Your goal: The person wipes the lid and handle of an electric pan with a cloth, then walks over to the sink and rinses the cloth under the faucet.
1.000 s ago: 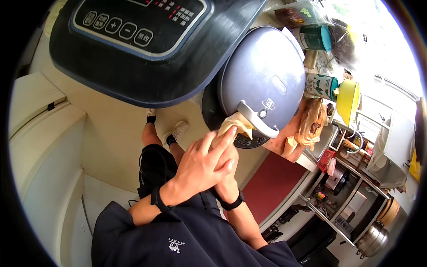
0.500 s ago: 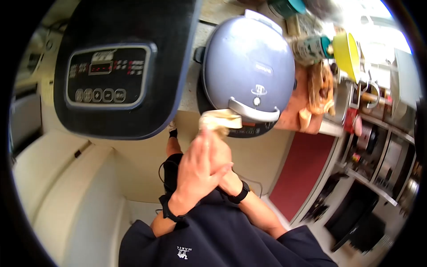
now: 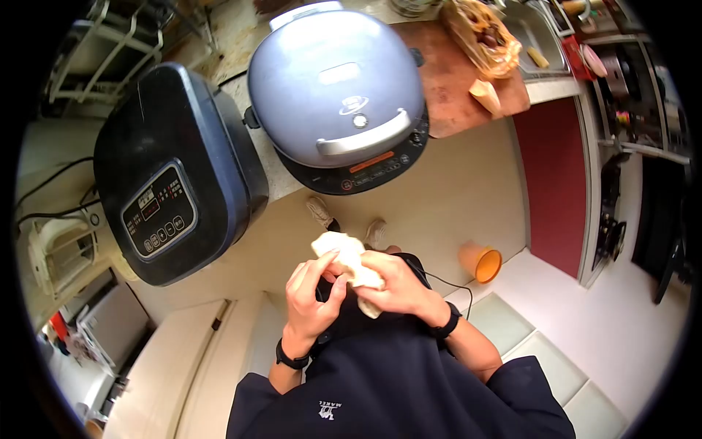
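A crumpled pale cloth (image 3: 345, 252) is held between both hands in front of the dark shirt. My left hand (image 3: 313, 293) has its fingers pinched on the cloth's near left side. On the right, my right hand (image 3: 398, 282) grips the cloth between thumb and fingers. Beyond the hands stands a grey-blue round-lidded appliance (image 3: 336, 80) with a silver handle (image 3: 365, 135) and a black control panel (image 3: 380, 170). To its left is a black cooker (image 3: 157, 168) with buttons on its front.
A brown board (image 3: 446, 80) carries an open plastic bag of food (image 3: 486, 44) and a pale piece (image 3: 485, 96). Behind it is a sink (image 3: 534, 36). An orange bin (image 3: 482, 262) stands on the floor. Metal racks (image 3: 110, 58) stand at the back left.
The view has swung so both appliances sit further left. My hands have come away from the silver handle towards my body and moved apart, with the cloth now stretched between them.
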Action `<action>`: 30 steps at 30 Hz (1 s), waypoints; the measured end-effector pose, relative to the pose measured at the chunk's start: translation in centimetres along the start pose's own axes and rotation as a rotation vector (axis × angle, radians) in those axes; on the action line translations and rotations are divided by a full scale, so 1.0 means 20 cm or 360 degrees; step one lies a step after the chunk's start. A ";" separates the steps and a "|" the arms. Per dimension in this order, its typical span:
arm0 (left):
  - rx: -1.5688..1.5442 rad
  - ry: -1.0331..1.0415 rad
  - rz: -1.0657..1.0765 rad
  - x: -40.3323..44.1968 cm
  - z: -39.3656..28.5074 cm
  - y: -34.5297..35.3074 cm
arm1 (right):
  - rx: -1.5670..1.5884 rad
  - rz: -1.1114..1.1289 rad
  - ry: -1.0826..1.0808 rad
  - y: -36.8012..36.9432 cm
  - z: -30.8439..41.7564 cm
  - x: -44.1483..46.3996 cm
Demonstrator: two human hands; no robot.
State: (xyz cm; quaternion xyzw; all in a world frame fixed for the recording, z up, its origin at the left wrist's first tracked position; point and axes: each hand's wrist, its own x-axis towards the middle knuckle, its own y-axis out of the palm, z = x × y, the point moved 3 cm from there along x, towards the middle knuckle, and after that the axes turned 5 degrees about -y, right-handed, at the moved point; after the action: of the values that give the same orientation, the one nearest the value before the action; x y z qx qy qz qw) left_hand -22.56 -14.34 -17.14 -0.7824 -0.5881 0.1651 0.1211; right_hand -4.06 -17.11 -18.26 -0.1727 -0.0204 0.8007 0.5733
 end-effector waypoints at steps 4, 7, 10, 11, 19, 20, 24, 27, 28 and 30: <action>0.0124 0.0227 0.0449 0.03 0.00 0.09 | -0.0118 -0.0290 -0.0005 -0.11 -0.17 -0.28; -0.0900 -0.0683 0.0907 0.03 0.39 0.26 | -0.0140 -0.0281 0.0242 -0.15 -0.38 -0.52; 0.0133 -0.0623 0.1224 0.07 0.74 0.45 | -0.0147 -0.0351 0.0382 -0.14 -0.66 -0.79; 0.0400 -0.0755 0.1355 0.07 0.90 0.52 | -0.0152 -0.0371 0.0449 -0.13 -0.74 -0.87; 0.0661 -0.1349 0.1300 -0.62 2.41 1.25 | -0.0022 -0.0443 0.1057 0.05 -1.26 -1.55; 0.0453 -0.1529 0.1295 -0.68 2.48 1.34 | 0.0020 -0.0490 0.1101 0.09 -1.30 -1.62; 0.0372 -0.1771 0.1191 -0.69 2.47 1.58 | 0.0059 -0.0467 0.1278 0.21 -1.45 -1.82; 0.0495 -0.1694 0.1285 -0.61 2.30 1.61 | 0.0204 -0.0535 0.1284 0.26 -1.49 -1.85; 0.0635 -0.1533 0.1244 -0.65 2.39 1.65 | 0.0255 -0.0519 0.1282 0.27 -1.50 -1.86; 0.0622 -0.1467 0.1125 -0.67 2.42 1.67 | 0.0146 -0.0544 0.1219 0.25 -1.48 -1.84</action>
State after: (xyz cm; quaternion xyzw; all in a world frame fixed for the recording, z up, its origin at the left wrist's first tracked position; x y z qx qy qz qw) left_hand -15.94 -36.67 -72.79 -0.7415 -0.2437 0.6216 -0.0666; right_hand 10.64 -57.85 -37.91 -0.4263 0.2016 0.5721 0.6711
